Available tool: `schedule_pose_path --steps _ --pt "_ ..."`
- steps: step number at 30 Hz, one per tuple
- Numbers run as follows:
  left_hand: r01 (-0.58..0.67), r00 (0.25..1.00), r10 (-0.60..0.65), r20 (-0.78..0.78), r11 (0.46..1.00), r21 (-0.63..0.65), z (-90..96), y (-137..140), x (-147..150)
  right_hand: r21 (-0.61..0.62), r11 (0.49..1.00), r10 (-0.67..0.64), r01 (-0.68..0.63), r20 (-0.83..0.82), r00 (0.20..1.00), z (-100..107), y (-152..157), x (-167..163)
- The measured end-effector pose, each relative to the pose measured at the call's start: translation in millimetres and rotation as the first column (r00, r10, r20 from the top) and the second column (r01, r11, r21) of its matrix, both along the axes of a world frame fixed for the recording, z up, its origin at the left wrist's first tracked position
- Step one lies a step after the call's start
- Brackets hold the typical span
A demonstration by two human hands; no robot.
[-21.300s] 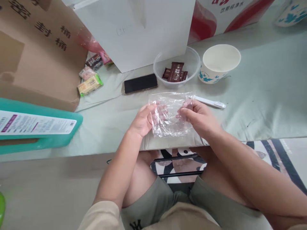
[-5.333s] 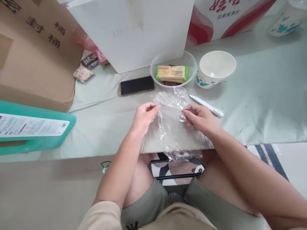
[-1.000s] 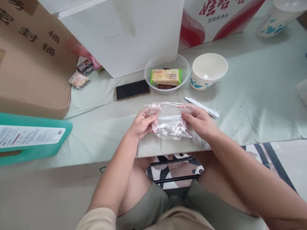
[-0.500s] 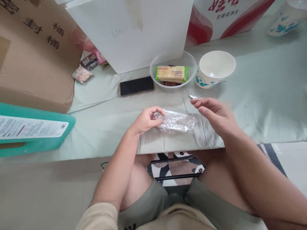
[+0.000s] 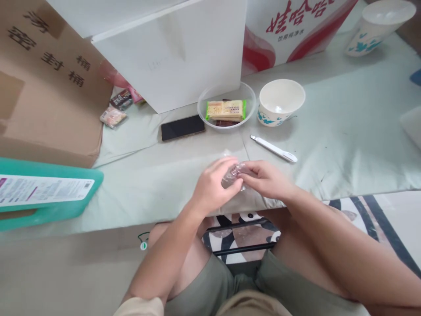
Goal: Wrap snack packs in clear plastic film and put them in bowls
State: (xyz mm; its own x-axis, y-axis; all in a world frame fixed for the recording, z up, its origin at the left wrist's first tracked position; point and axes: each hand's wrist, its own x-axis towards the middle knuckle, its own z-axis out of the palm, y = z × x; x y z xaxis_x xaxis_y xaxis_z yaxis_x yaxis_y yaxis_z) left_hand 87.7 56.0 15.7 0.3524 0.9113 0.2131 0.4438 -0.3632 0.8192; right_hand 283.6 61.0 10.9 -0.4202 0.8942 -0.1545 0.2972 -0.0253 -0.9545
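Between my two hands, near the table's front edge, a clear plastic wrapper (image 5: pixel 233 173) is bunched up. My left hand (image 5: pixel 215 182) curls around its left side, thumb pointing toward the right hand. On the other side my right hand (image 5: pixel 268 179) pinches the wrapper between thumb and fingers. Parts of the plastic are hidden by the fingers. Just beyond my right hand lies a white utility knife (image 5: pixel 274 149), flat on the cloth and apart from both hands.
Behind the hands are a black phone (image 5: pixel 183 128), a clear plastic bowl (image 5: pixel 251 109) holding packaged biscuits (image 5: pixel 226 109), and a paper cup (image 5: pixel 271 117). A cardboard box (image 5: pixel 49 118) and green container (image 5: pixel 90 197) stand left. White boxes (image 5: pixel 197 57) and another paper cup (image 5: pixel 365 41) stand farther back.
My right hand has moved from beside the knife to the wrapper, uncovering the knife. The wrapper, earlier spread out on the cloth, is now gathered between both hands.
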Motion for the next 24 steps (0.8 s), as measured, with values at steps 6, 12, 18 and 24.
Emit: schedule_pose_path --steps 6,12,18,24 --pt "-0.099 0.981 0.150 0.121 0.931 -0.351 -20.6 8 -8 -0.039 0.997 -0.072 0.063 -0.322 0.944 -8 2 -1" --pt "-0.295 0.955 0.286 0.077 0.902 0.315 13.9 46 -10 -0.204 0.919 -0.368 0.337 -0.135 0.920 -9 16 4" --pt "0.047 0.907 0.164 -0.389 0.876 0.479 84.9 128 99 -0.173 0.942 -0.314 0.288 -0.143 0.939 -2 18 6" --pt "0.276 0.430 -0.093 -0.898 0.961 0.033 76.6 187 194 -0.140 0.959 -0.272 0.248 -0.185 0.945 -6 19 8"
